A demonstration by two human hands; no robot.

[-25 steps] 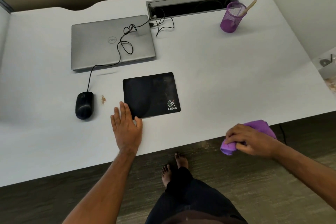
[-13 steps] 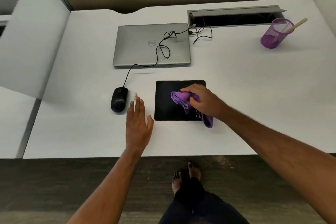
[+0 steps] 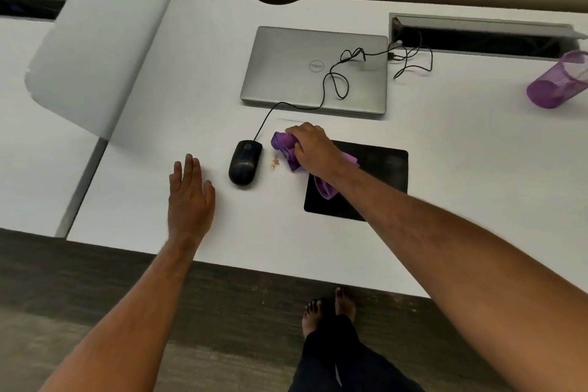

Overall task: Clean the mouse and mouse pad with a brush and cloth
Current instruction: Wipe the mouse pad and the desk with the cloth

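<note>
Cloth point(image 3: 288, 149), soft and limp, is bunched in the clenched right hand point(image 3: 313, 149) at the pad's point(image 3: 375, 175) far-left corner; the thin pad likely slides unless pinned at an edge. Left hand point(image 3: 191, 197) lies flat and empty on the white desk point(image 3: 461, 169), the light, smooth mouse point(image 3: 245, 162) and crumbs point(image 3: 275, 163) between the hands.

White desk point(image 3: 445, 175) carries a closed laptop point(image 3: 299, 73), mouse point(image 3: 244, 162), mouse pad point(image 3: 381, 169), crumbs point(image 3: 275, 163), purple cup point(image 3: 560, 81)
</note>
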